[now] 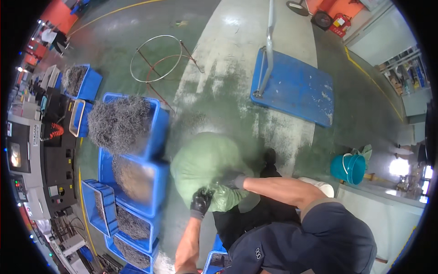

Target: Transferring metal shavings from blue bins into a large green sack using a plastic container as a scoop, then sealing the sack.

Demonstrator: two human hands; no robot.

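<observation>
A bulging pale green woven sack (205, 160) stands on the floor right in front of my body. My left hand (202, 201), in a dark glove, is closed on the near side of the sack, where its material is gathered. Also gloved, my right hand (232, 179) grips the sack a little farther off and to the right, slightly smeared by motion. The sack's contents are hidden.
On the left, several blue bins (160, 130) hold tangled grey metal shavings (119, 123), beside a machine (27, 146). A wire ring stand (157, 75) stands ahead. A blue platform cart (296, 86) is ahead right; a teal bucket (347, 168) stands right.
</observation>
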